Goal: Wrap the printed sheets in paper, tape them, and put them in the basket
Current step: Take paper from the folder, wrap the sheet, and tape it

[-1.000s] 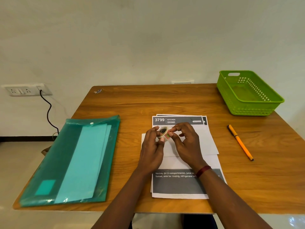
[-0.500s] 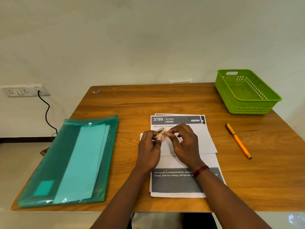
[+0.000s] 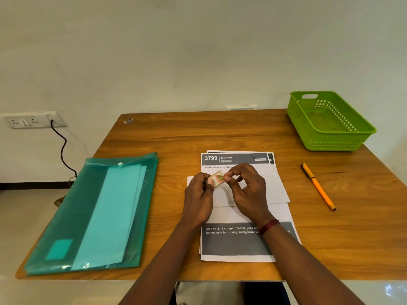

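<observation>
Left hand (image 3: 198, 202) and right hand (image 3: 250, 194) pinch tape (image 3: 217, 178) in curled fingers; unheld wrap (image 3: 274, 187) may unfold off sheets (image 3: 235, 246).

On table (image 3: 198, 133), near front edge: printed sheets (image 3: 237, 243). Left of printed sheets, well apart: snap-button file folder (image 3: 66, 216). Right: pen (image 3: 318, 187). Behind-right, far corner: basket (image 3: 330, 144). Over printed sheets, pinched between left hand (image 3: 198, 199) and right hand (image 3: 248, 192): tape roll (image 3: 217, 178).

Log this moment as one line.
left hand: holds tape roll | right hand: pinches tape roll | printed sheets: partly under white paper
</observation>
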